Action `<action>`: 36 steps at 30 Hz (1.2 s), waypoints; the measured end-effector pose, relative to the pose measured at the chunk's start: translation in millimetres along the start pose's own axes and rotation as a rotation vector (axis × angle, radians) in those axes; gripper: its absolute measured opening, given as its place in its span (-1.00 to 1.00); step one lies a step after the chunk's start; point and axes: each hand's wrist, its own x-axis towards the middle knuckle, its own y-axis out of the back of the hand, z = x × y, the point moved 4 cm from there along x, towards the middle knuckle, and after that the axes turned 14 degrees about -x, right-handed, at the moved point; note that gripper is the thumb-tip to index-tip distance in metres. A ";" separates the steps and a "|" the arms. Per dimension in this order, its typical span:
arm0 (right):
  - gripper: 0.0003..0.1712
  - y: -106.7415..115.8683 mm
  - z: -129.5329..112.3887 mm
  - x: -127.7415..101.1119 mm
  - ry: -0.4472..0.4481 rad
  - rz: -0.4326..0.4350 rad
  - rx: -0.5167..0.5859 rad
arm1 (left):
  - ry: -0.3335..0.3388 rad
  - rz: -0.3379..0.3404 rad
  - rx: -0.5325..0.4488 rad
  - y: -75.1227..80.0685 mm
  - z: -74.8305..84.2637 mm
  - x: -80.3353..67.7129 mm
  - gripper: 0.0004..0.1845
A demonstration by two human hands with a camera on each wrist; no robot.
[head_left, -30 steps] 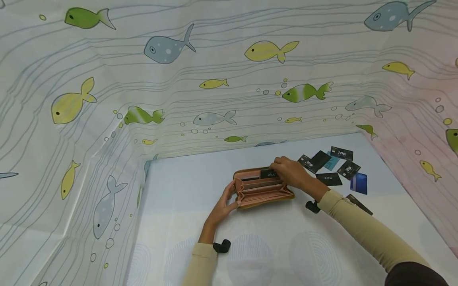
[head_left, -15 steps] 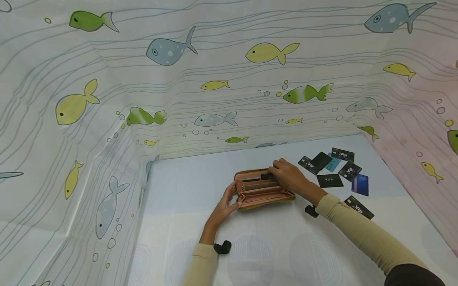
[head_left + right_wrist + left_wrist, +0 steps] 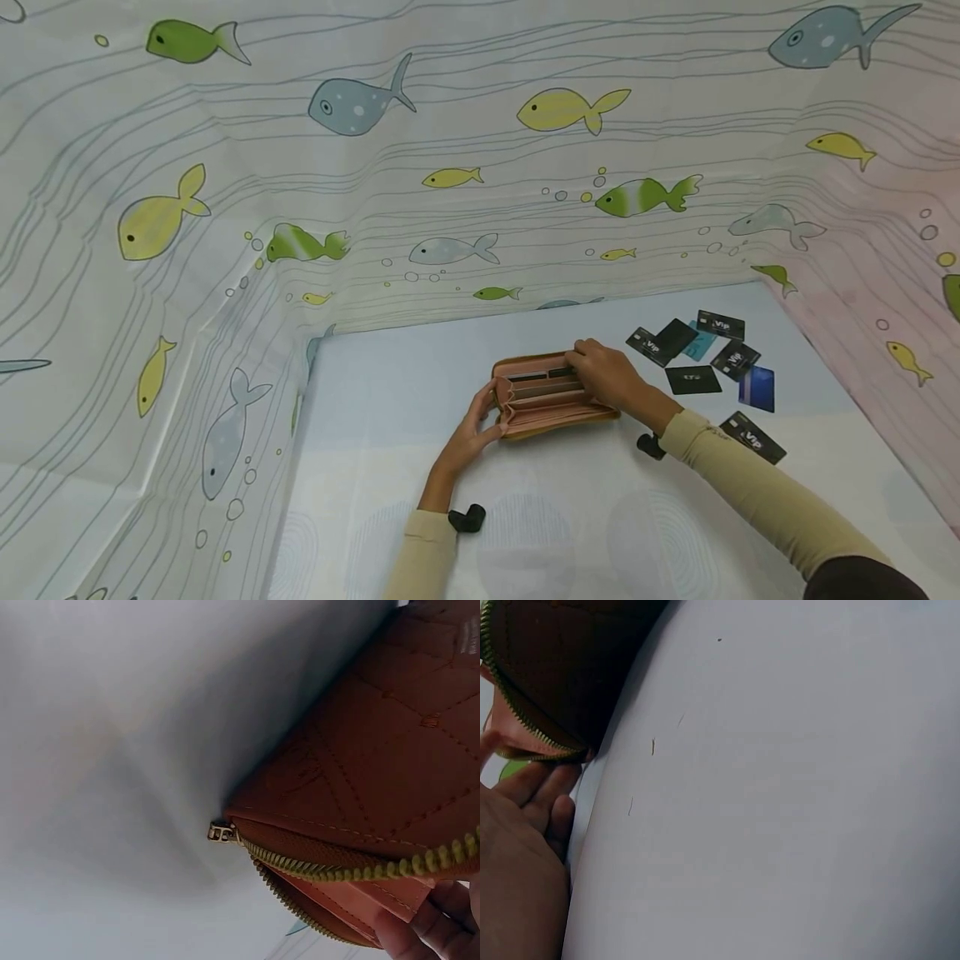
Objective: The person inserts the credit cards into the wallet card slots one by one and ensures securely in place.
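Note:
A brown zip-around wallet (image 3: pixel 555 427) with a pink lining lies spread on the table. My left hand (image 3: pixel 467 435) grips its left end, thumb at the front corner, fingers at the side. At the back right, my right hand (image 3: pixel 611 372) pinches a black card (image 3: pixel 559 372), mostly sunk in a card slot; the hand covers its right part. Another card (image 3: pixel 528 377) shows as a thin edge in the slot to its left. In the right wrist view, the quilted outside of the wallet (image 3: pixel 367 772) and its gold zip (image 3: pixel 330 871) appear, with fingertips (image 3: pixel 397 936) at the lining.
Several loose cards lie to the right: black VIP cards (image 3: pixel 722 325), a plain black one (image 3: pixel 677 337), a light-blue one (image 3: pixel 700 344) partly covered, and a dark-blue one (image 3: pixel 757 390). Another VIP card (image 3: pixel 753 437) lies beside the right sleeve. A fish-patterned sheet (image 3: pixel 450 275) rises behind the table.
The black card has gone down into the slot, so only a narrow strip shows now. My right hand has lowered slightly with it. My left hand keeps its hold on the wallet.

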 end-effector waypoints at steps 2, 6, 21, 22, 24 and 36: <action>-0.64 -0.9 -0.1 -0.2 -0.004 0.000 -0.012 | 0.002 -0.001 -0.003 -0.1 0.2 -0.1 -0.16; -0.70 -1.6 -0.1 -0.5 -0.008 0.011 -0.019 | 0.008 0.000 -0.004 0.0 -0.4 -0.1 -0.16; -0.75 -3.7 2.8 -0.8 -0.044 -0.007 0.046 | -0.019 0.010 -0.002 -0.7 -0.6 1.5 -0.16; -0.75 -3.6 3.3 -1.0 -0.047 -0.007 0.053 | -0.022 0.010 -0.001 -0.9 -0.4 1.9 -0.16; -0.76 -3.4 4.3 -1.4 -0.051 -0.008 0.061 | -0.028 0.010 -0.002 -1.3 0.0 2.6 -0.16; -0.64 -5.8 2.8 -2.9 -0.065 -0.030 0.109 | -0.019 0.017 -0.010 -2.6 -0.2 0.4 -0.16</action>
